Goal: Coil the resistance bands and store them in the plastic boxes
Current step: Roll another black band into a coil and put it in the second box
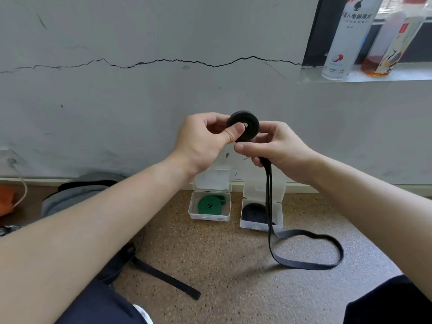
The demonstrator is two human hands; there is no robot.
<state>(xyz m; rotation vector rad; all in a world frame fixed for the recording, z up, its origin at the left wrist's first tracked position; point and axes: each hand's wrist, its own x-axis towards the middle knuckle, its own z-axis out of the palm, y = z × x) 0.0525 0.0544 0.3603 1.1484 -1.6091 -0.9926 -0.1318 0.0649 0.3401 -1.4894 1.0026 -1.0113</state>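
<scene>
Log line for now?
left hand pinches black band coil | right hand grips its loose tail | green coil in left box | black coil in right box

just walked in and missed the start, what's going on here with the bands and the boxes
A person is partway through coiling a black resistance band. The left hand pinches the rolled coil, and the right hand grips the strap just below it. The uncoiled rest hangs down and loops on the floor. By the wall stand two open plastic boxes. The left box holds a coiled green band, and the right box holds a coiled black band.
</scene>
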